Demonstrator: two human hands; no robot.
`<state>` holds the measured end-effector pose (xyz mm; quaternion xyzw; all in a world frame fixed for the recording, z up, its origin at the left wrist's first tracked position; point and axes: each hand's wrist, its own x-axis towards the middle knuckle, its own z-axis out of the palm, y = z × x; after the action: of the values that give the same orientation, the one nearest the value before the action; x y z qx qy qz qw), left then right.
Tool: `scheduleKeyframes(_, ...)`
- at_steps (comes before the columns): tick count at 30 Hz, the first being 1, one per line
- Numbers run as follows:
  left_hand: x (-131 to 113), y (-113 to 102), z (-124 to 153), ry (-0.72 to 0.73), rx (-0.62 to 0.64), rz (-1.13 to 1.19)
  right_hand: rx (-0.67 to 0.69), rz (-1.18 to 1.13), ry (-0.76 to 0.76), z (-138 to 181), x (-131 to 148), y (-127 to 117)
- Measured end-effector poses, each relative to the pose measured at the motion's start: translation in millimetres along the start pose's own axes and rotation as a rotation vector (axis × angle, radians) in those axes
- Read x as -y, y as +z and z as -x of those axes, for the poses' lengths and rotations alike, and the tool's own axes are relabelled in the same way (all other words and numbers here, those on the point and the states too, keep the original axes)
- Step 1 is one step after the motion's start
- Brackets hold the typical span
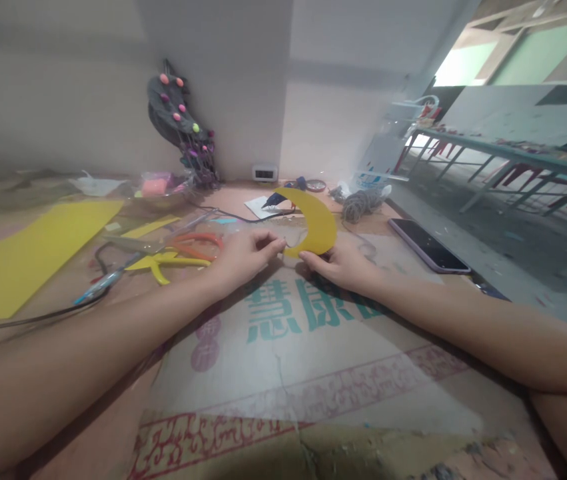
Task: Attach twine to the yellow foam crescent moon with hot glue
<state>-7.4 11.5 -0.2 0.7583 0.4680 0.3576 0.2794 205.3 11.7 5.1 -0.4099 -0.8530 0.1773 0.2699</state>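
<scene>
My right hand [337, 265] pinches the lower tip of a yellow crescent-shaped foam cutout [316, 220] and holds it upright over a printed woven sack [288, 347]. Just to the left of that tip, my left hand [246, 257] has its fingers pinched together; what they grip, perhaps a thin thread, is too fine to make out. Both forearms stretch across the sack toward the middle of the floor.
Orange-handled scissors [196, 245], yellow foam scraps [160, 263] and a large yellow foam sheet [23, 257] lie at the left. A glue gun [273, 200] with cable, a twine ball [358, 203] and a phone [428, 245] lie beyond and right. A dark beaded ornament [178, 120] leans in the wall corner.
</scene>
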Motion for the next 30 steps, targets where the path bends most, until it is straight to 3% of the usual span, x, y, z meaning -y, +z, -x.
scheduleKeyframes(10, 3.6, 0.8, -1.5, -0.013, -0.008, 0.02, 0.006, 0.006, -0.034, -0.9, -0.9, 0.0)
scheduleKeyframes(30, 9.4, 1.9, -5.7, 0.032, -0.003, 0.057, -0.149, 0.05, 0.1, -2.4, -3.1, -0.2)
